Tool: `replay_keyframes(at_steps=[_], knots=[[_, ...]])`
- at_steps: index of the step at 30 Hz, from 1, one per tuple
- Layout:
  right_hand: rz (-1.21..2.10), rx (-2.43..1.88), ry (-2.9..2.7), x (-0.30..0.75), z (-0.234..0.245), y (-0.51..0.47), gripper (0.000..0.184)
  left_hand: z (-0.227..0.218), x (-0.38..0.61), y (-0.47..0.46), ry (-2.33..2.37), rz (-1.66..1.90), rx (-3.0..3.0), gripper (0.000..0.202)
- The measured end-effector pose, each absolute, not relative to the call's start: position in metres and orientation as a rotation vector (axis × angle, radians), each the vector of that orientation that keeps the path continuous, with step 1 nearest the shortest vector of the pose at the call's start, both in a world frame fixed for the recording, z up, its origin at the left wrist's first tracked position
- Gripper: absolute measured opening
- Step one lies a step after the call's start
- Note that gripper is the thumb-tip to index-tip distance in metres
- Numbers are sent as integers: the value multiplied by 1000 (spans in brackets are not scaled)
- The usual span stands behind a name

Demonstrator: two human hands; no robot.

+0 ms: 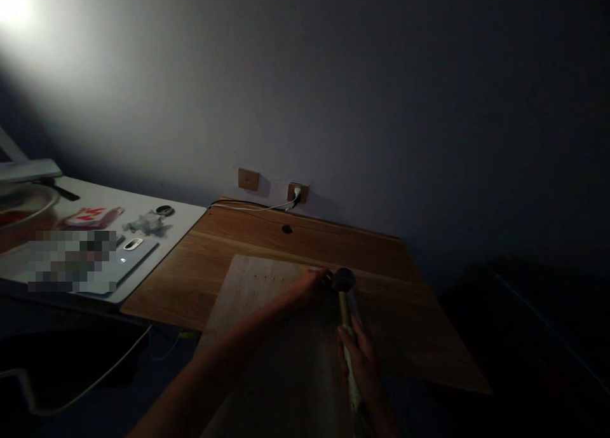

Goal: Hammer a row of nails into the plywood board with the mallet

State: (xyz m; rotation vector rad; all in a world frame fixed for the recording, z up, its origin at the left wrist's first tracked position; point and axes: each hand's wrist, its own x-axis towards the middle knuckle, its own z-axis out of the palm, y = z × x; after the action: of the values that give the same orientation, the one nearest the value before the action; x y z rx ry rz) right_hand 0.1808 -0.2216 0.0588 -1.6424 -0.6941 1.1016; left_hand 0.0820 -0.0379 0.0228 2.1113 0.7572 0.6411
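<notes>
My right hand [358,352] is wrapped round the pale handle of a hammer [344,303]. The hammer's dark round head [344,279] is raised at the far right part of a light wooden board [252,285]. Just left of the head, my left hand [312,285] rests at the board with its fingers pinched together. What they hold, if anything, is too small and dark to make out. Several small dark marks stand in a row on the board near its far left corner, left of my left hand.
The board lies on a brown wooden table [190,273] with a dark cable hole [286,229]. A charger [297,192] is plugged into the wall socket behind. On the white table [188,219] at left lie a scale-like device [102,279], a red-and-white packet [90,217] and a crumpled plastic bag [147,223].
</notes>
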Motion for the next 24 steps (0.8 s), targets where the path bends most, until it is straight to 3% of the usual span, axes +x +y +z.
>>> replay_keyframes(at_steps=[6,24], knots=[[1122,-1609,-691,178,61,-221,71,27,80,-40,751,660,2107,39],[1043,-1702,-633,190,36,-233,95,17,87,-32,746,600,2113,44]])
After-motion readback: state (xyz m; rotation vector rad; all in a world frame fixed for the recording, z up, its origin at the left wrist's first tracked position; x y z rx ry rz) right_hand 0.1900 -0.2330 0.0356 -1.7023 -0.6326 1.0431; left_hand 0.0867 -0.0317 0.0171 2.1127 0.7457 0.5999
